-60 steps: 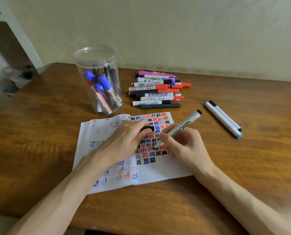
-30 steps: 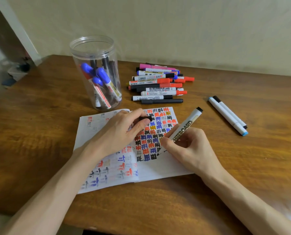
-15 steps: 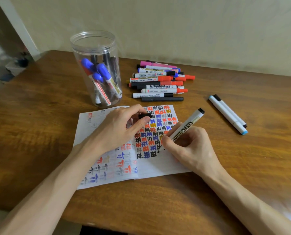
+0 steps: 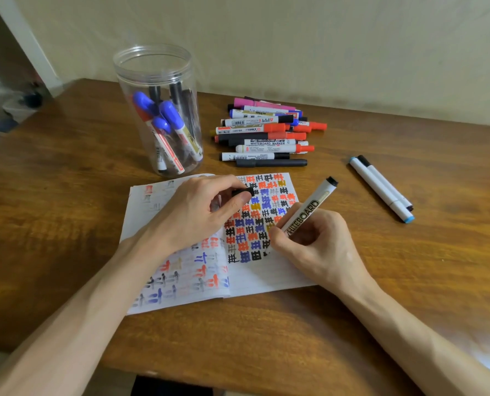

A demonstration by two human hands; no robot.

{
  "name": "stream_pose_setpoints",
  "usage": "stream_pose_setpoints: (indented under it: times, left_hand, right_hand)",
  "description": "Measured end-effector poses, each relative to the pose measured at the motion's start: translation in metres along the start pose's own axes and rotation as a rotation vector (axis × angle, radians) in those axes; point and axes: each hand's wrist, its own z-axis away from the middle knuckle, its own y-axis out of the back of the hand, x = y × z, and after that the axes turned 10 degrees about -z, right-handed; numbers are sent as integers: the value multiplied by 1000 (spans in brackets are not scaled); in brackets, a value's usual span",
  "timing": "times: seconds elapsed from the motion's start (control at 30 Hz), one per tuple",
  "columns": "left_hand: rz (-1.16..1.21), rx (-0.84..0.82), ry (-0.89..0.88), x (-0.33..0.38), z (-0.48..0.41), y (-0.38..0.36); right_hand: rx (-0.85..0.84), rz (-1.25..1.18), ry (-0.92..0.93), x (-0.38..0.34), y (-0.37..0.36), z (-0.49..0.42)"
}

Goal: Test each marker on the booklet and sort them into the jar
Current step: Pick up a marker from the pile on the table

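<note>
Your right hand curls round a marker, tip on the booklet; your left hand pinches a black cap over it. The jar stands just behind on the counter.

Cream wall; wooden table

Bare left hand and right hand on bare, slender forearms.

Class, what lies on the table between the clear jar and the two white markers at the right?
The head view shows a pile of markers between the jar and the two white markers.
</note>
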Motion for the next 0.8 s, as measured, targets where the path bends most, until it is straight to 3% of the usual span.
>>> stream_pose_setpoints:
  times: [0.8]
  left_hand:
    - [-13,-7,-14,0,-1,0]
  right_hand:
    - [25,-5,-3,3,2,-3]
